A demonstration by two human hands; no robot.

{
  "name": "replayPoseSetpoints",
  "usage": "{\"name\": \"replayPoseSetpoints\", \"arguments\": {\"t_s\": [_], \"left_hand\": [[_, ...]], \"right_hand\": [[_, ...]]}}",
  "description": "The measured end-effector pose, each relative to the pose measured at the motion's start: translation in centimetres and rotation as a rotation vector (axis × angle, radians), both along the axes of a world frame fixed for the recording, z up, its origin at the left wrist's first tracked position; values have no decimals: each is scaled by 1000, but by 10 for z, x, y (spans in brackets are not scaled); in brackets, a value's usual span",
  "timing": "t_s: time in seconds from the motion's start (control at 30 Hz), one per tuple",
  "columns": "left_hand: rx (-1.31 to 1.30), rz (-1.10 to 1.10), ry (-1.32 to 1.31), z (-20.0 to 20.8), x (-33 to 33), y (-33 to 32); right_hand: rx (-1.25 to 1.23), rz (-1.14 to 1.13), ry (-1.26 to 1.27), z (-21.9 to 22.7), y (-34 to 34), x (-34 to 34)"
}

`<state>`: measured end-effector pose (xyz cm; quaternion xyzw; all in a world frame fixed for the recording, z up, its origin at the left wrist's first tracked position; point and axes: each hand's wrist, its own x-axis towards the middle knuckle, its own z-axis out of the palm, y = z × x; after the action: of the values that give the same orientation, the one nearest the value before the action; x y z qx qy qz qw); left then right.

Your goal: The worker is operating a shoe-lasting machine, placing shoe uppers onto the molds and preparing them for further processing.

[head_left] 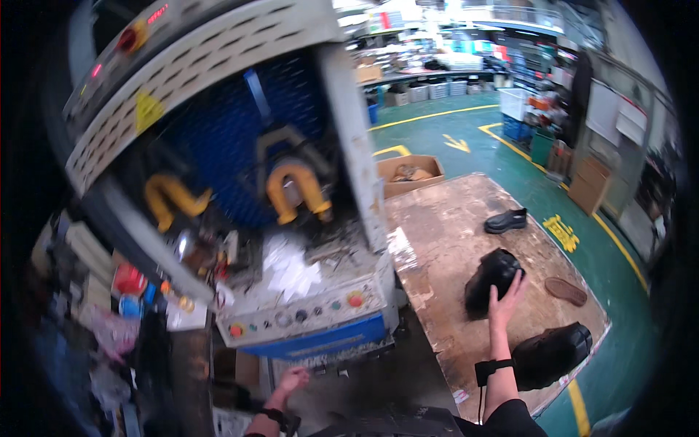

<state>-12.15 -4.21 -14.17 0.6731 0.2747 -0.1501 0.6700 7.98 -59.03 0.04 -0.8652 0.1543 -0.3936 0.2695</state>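
My right hand [506,298] is on a black shoe [484,282] on the worn wooden table, thumb and fingers against its near side. Close to my right forearm lies another larger black shoe [553,355]. A brown shoe sole [566,290] rests flat to the right of my hand, and a smaller black shoe [505,221] stands farther back. My left hand [293,379] hangs low in front of the machine, its fingers curled in, with nothing seen in them. Both wrists wear black bands.
The machine [302,318] at left has a button panel and two yellow horseshoe-shaped pads [297,191] inside. White paper [290,266] lies on its bed. Behind the wooden table [444,218] is a cardboard box [411,175]. Green floor with yellow lines runs along the right.
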Motion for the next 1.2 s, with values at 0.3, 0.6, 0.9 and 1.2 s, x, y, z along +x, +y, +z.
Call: {"name": "replayPoseSetpoints", "arguments": {"t_s": [0.3,0.6,0.9,1.2], "left_hand": [[665,461,-233,1,-134,163],[1909,1414,264,90,-403,291],[1648,803,1014,104,-430,346],[1303,1314,439,125,-417,373]], "right_hand": [[-4,532,27,-76,156,-11],[221,1485,579,-76,477,-78],[226,1655,844,-67,616,-148],[179,1787,875,-58,651,-156]]}}
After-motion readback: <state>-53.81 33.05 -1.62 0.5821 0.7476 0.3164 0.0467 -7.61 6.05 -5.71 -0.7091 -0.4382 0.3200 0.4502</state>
